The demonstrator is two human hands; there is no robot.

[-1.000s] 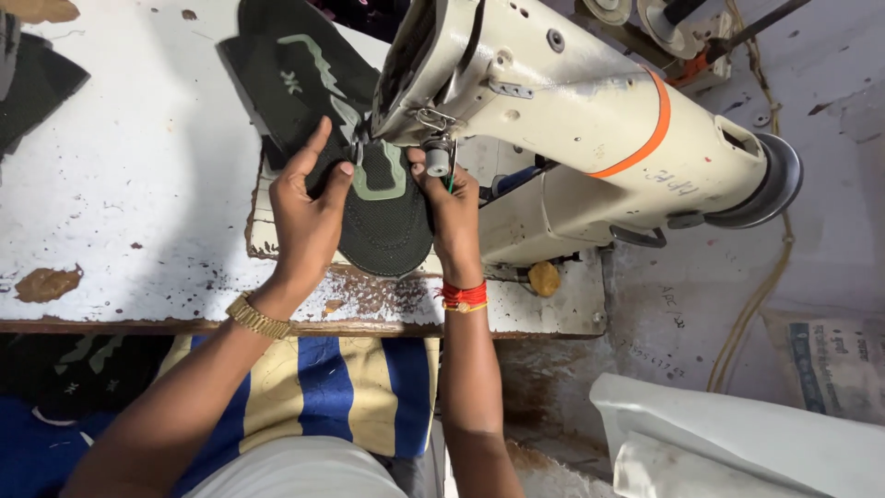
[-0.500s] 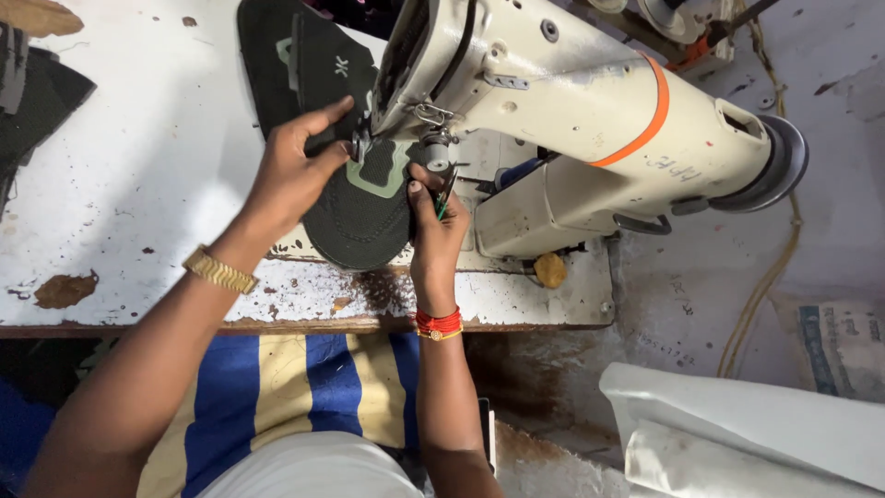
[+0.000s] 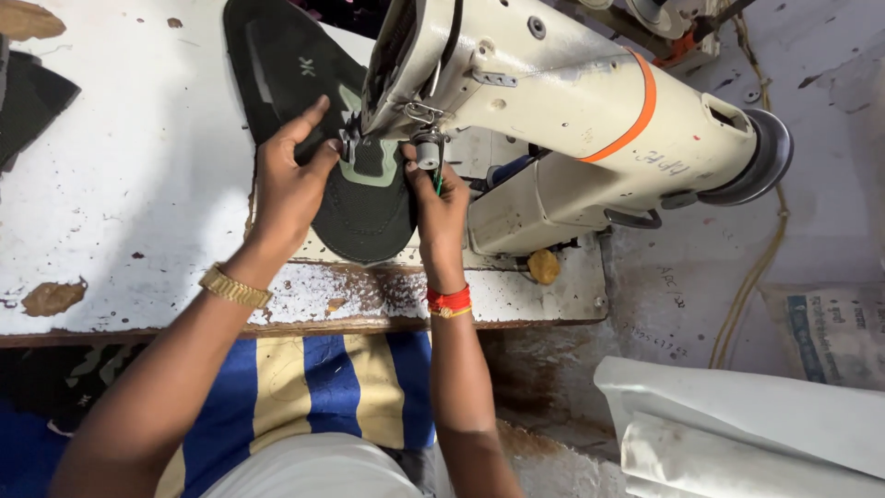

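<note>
A black fabric shoe upper point(image 3: 364, 217) with a pale green trim lies flat under the needle head of a cream sewing machine point(image 3: 572, 111) with an orange band. My left hand point(image 3: 290, 184) presses on the upper's left side, fingers spread, a gold watch on the wrist. On the piece's right edge, just below the presser foot, my right hand point(image 3: 441, 217) pinches the fabric; a red thread band circles that wrist. The needle itself is hidden by the machine head.
The worn white table point(image 3: 120, 184) has chipped brown patches. More black upper pieces point(image 3: 277, 55) lie behind the machine head and at the far left point(image 3: 28, 101). White rolled sheet material point(image 3: 737, 415) sits at the lower right, a printed sack point(image 3: 830, 332) beside it.
The view has shifted and my hands have re-gripped. The upper has turned slightly under the presser foot, and my left hand now lies flatter on its left side.
</note>
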